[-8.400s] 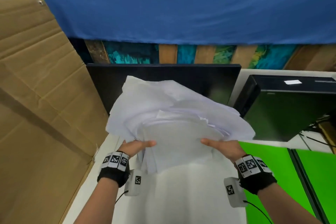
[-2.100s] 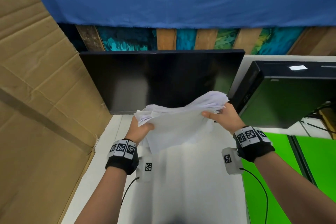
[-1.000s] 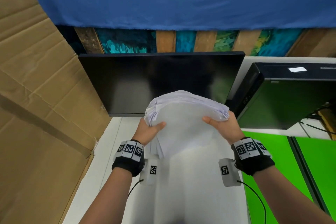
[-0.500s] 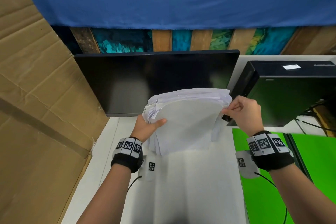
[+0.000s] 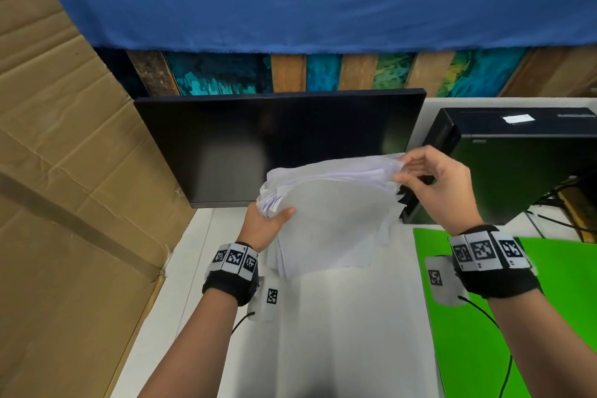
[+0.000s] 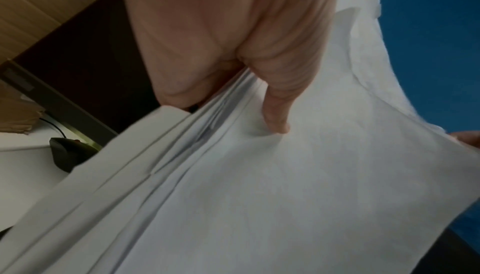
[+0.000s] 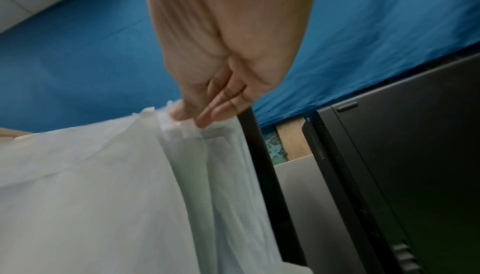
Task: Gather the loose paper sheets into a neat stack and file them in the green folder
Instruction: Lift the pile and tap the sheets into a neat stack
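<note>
A bundle of white paper sheets (image 5: 329,216) is held upright above the white desk, its edges uneven and its top bowed. My left hand (image 5: 269,223) grips the bundle's left edge, thumb on the front sheet (image 6: 298,176) and fingers behind. My right hand (image 5: 420,178) is raised at the top right corner, where its fingertips (image 7: 192,116) pinch the edges of the sheets (image 7: 202,155). The green folder (image 5: 484,317) lies open and flat on the desk at the right, below my right wrist.
A dark monitor (image 5: 277,145) stands right behind the paper. A black computer case (image 5: 517,165) sits at the right, cables beside it. A large cardboard sheet (image 5: 64,187) leans along the left. A black mouse (image 6: 67,151) lies on the desk (image 5: 339,333).
My right hand left the bundle's right side and rose to pinch the top right corner. The spread sheets are now drawn into one tighter bundle. The left hand keeps its grip.
</note>
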